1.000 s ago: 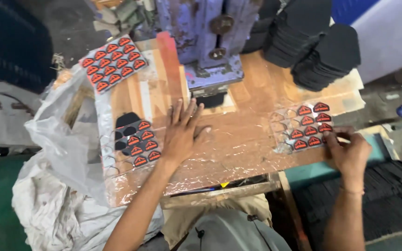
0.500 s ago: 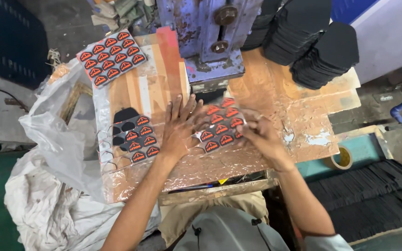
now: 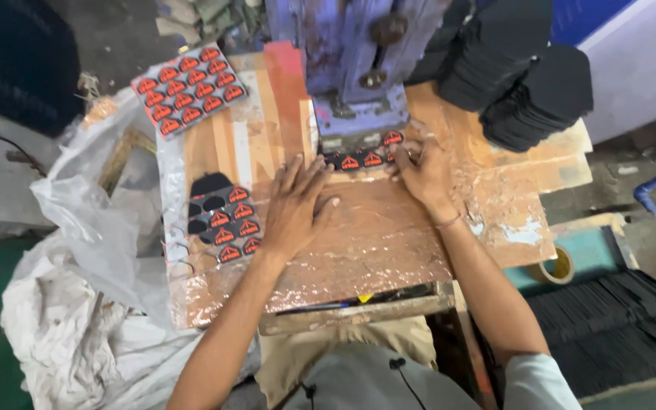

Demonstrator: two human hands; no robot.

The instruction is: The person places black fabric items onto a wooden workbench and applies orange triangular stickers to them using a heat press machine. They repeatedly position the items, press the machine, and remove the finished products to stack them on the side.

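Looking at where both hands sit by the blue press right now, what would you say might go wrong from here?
1. The right hand holds the sheet of red-and-black badges right at the foot of the blue press; the fingers could get pinched if it comes down.
2. The left hand rests flat nearby, fingertips almost at the sheet, so they may be at risk too.
3. The sheet looks only partly under the press and could sit crooked.

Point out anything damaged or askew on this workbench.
The clear film over the wooden bench top is wrinkled and torn, with white bare patches near the right edge. The part-used badge sheet on the left has empty black cut-outs. Nothing is spilled.
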